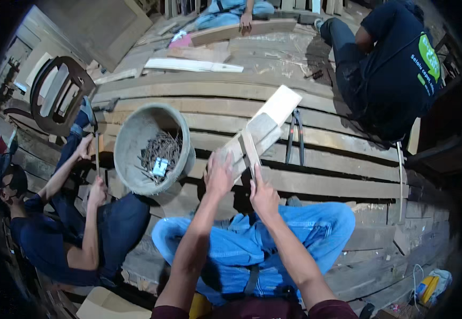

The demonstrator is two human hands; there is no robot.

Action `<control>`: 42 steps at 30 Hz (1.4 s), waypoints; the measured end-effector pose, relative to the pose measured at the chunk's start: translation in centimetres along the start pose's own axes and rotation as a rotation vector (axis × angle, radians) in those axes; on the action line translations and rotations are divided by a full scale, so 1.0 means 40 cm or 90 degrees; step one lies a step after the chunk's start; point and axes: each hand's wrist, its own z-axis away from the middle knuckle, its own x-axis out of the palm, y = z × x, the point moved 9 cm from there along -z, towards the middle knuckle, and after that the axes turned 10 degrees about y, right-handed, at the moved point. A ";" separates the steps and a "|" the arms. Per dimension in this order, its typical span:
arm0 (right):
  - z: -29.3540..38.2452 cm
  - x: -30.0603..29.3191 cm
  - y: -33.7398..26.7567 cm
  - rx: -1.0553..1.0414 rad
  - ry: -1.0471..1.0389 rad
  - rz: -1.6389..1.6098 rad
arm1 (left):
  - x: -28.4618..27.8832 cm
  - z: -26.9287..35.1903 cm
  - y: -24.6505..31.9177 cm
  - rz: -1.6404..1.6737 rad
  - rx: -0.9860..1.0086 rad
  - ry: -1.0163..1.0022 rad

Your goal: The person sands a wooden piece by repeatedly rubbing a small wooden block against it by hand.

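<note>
Before my crossed legs, my left hand grips the near end of a pale wooden board, which points up and to the right. A grey flat piece lies on the board, and another length of wood shows along its right side. My right hand is closed around the lower end of a thin, light-coloured flat strip. The strip crosses the board, its index finger side lying along the edge; its exact kind is unclear. Just right of the board, pincers with dark handles rest on the slats.
At left stands a grey bucket with rusty nails inside. A person beside it holds a bar-like tool. Another person sits at upper right; a third person's hand touches a plank. Gaps run between the wooden slats.
</note>
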 end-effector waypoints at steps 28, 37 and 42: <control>-0.052 0.015 0.046 -0.020 -0.018 -0.149 | 0.037 0.021 -0.041 0.054 0.105 0.085; -0.071 0.012 0.023 -0.034 -0.018 -0.108 | 0.022 0.026 -0.013 0.027 0.121 0.127; -0.074 -0.012 0.001 -0.082 0.043 -0.148 | 0.005 0.027 -0.005 0.065 0.092 0.108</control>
